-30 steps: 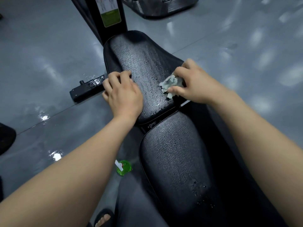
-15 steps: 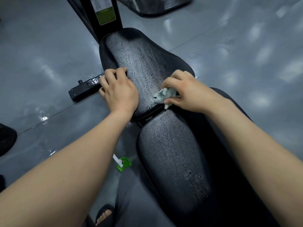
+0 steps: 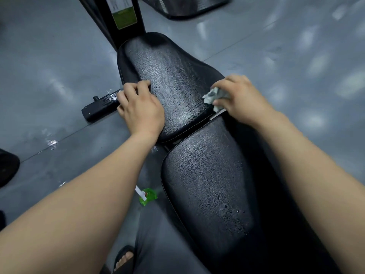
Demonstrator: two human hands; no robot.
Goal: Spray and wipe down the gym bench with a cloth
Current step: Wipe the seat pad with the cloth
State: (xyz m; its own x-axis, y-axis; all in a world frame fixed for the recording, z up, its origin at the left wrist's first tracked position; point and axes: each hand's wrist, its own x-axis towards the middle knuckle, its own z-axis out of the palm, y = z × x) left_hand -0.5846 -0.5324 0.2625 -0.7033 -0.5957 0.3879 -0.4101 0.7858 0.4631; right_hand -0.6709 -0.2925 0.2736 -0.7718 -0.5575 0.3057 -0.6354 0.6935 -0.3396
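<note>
- Sliding back toward the right edge of the wet surface (image 3: 173, 76) since half a second ago, the right hand (image 3: 241, 99) has its grip clamped on a crumpled cloth (image 3: 214, 95) pressed there.
- Left hand (image 3: 141, 107) curls its grip over the surface's left edge.
- Green spray bottle (image 3: 148, 195) sits on the floor (image 3: 49, 76) alongside.

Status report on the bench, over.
Left hand grips edge of black textured bench pad; right hand pinches crumpled pale cloth on it. Green spray bottle on floor.

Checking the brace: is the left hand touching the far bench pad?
Touching. Head view: left hand grips the edge of the far bench pad.
</note>
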